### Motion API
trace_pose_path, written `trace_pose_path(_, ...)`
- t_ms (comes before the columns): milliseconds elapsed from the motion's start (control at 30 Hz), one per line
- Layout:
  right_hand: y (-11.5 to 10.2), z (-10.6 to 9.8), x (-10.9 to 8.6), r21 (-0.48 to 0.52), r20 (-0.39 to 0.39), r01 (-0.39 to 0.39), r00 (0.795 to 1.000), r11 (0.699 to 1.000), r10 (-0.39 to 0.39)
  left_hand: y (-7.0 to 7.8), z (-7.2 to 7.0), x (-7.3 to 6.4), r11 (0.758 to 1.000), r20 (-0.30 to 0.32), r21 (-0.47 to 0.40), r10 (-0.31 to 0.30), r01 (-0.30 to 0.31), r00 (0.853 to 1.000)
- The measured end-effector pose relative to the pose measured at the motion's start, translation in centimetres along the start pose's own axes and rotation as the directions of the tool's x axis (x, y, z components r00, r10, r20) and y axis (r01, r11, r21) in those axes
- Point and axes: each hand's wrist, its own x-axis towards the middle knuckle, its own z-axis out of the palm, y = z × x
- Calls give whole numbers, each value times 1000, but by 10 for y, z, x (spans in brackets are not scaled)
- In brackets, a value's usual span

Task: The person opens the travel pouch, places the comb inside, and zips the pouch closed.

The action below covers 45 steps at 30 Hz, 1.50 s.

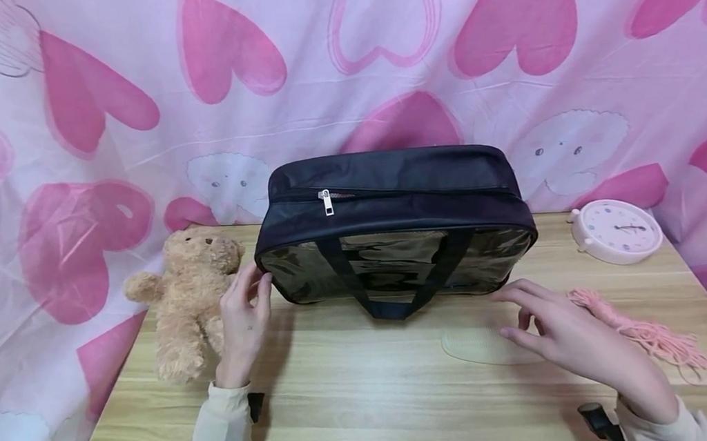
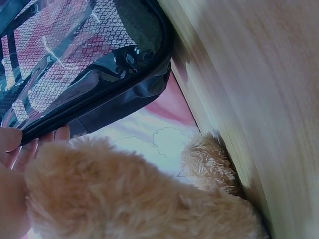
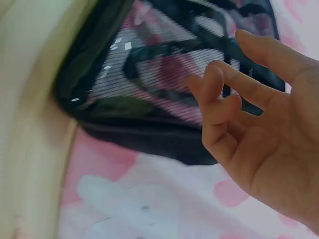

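Observation:
A black toiletry bag [image 1: 402,210] with clear front panel stands upright on the table, its strap handle [image 1: 392,310] hanging down in front. Its zipper pull [image 1: 327,203] is at the left end of the top. My left hand [image 1: 245,319] pinches the bag's left edge; in the left wrist view the thumb is in front and the fingertips [image 2: 61,134] are behind it. My right hand [image 1: 564,332], fingers loosely bent and holding nothing, hovers by the bag's lower right corner, over a pale translucent comb [image 1: 472,348].
A tan teddy bear [image 1: 188,296] sits right beside my left hand. To the right are a round pink-white alarm clock [image 1: 617,231] and a bundle of pink cord [image 1: 639,331]. A heart-patterned pink cloth [image 1: 314,120] hangs behind the wooden table [image 1: 367,399].

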Motion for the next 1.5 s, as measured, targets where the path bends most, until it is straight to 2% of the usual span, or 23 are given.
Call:
trace_pose_path(133, 16, 9, -8, 32, -4, -29, 1000, 999, 30, 0, -1, 1, 1000, -3, 4, 9, -9, 1000)
trace_pose_path(400, 37, 19, -19, 12, 17, -92, 996, 996, 92, -2, 1, 1, 1000, -1, 14, 0, 0, 1000)
trace_pose_path(533, 50, 22, -23, 58, 74, -133, 989, 990, 128, 11, 1, 3, 1000, -4, 12, -1, 1, 1000)
trace_pose_path(633, 62, 23, -27, 90, 142, -167, 978, 982, 153, 22, -1, 6, 1000, -4, 5, 1, -1, 1000)
trace_pose_path(700, 70, 24, -30, 102, 185, -197, 967, 975, 176, 23, -1, 7, 1000, -2, 5, 1, -1, 1000)
trace_pose_path(800, 80, 24, -33, 104, 252, -252, 943, 962, 219, 13, 0, 4, 1000, 1, 4, 0, 0, 1000)
trace_pose_path(900, 86, 24, -35, 85, 320, -306, 910, 948, 265, 3, 1, 2, 1000, 1, 8, -3, 3, 1000)
trace_pose_path(1033, 92, 26, -36, 32, 372, -330, 880, 943, 296, -1, 1, 0, 1000, 0, 12, -12, 12, 1000)
trace_pose_path(1267, 99, 30, -38, 9, 368, -355, 870, 935, 327, 0, 0, 0, 999, 18, 21, -43, 43, 999)
trace_pose_path(1500, 100, 32, -40, 25, 383, -347, 870, 937, 312, -1, -1, -1, 999, 27, 23, -47, 47, 999)
